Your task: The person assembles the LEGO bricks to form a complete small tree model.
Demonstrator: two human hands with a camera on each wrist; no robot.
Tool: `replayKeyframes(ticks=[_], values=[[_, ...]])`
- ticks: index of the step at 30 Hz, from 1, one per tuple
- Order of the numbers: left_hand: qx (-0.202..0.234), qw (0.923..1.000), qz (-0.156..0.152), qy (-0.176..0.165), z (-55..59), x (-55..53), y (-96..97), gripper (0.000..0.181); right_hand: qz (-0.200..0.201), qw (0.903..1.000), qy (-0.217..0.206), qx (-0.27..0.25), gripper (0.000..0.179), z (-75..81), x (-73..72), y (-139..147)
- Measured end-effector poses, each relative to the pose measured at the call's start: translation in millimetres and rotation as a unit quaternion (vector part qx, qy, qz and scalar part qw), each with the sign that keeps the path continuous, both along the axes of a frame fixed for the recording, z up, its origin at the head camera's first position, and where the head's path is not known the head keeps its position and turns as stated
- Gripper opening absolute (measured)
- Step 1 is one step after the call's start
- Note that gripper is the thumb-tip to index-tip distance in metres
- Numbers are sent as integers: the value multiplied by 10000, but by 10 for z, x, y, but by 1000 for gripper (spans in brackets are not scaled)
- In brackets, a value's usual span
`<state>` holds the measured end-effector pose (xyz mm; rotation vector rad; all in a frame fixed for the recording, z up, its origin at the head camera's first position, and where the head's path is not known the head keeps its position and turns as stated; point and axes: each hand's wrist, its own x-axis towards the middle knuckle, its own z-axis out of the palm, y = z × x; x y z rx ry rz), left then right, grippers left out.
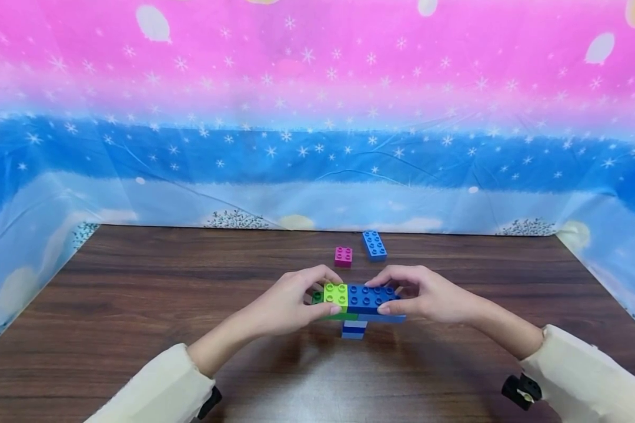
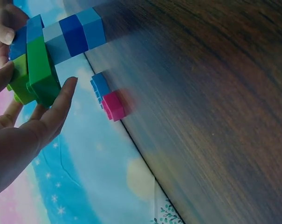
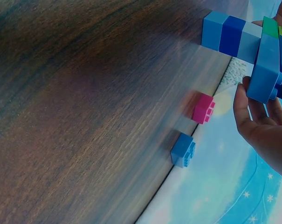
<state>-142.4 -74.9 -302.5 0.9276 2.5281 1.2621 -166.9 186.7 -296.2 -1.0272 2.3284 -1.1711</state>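
Observation:
In the head view a T-shaped build of toy building bricks stands on the table, with a narrow column [image 1: 354,330] of light and dark blue bricks below. A green brick [image 2: 42,70] and a medium blue brick [image 3: 264,67] form the crossbar's lower layer. Above them sit a lime green brick [image 1: 336,298] and a dark blue brick [image 1: 364,302], side by side. My left hand [image 1: 291,301] pinches the lime brick's end, thumb in front and fingers behind. On the other end, my right hand [image 1: 431,295] holds the dark blue brick the same way. Some fingertips are hidden behind the bricks.
Beyond the build, a small pink brick [image 1: 343,258] and a longer blue brick [image 1: 374,247] lie on the brown wooden table [image 1: 137,294]. A pink and blue patterned cloth [image 1: 317,153] hangs along the table's back and sides.

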Motion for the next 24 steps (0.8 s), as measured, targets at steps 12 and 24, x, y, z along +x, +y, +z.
replayKeyframes(ticks=[12,24], values=[[39,9999,83,54,-5,-8,16,26,22,10000,87,-9,32,-18,-12,-1],[95,9998,143,76,-21,-5,29,24,-23,10000,25,-11,32,-22,-8,4]])
